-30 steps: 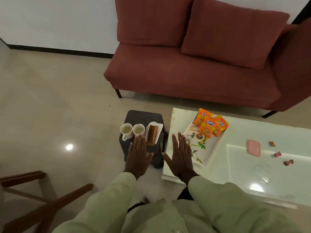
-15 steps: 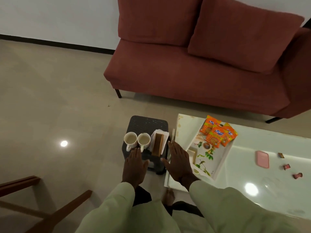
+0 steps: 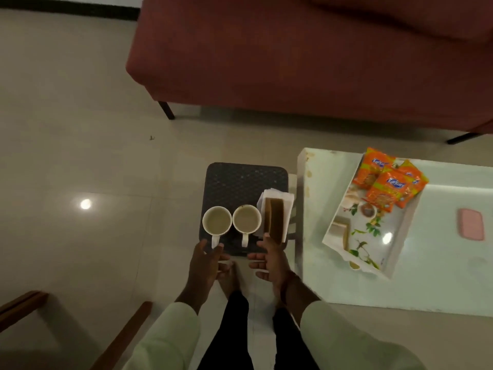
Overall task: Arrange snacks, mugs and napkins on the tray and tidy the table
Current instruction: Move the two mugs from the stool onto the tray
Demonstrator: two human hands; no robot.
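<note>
Both hands are hovering at the near edge of the dark stool, fingers spread, gripping nothing: left hand under the two mugs, right hand beside the napkin holder.

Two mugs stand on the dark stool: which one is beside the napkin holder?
The right-hand mug. It stands next to the napkin holder; the left-hand mug stands farther away.
</note>
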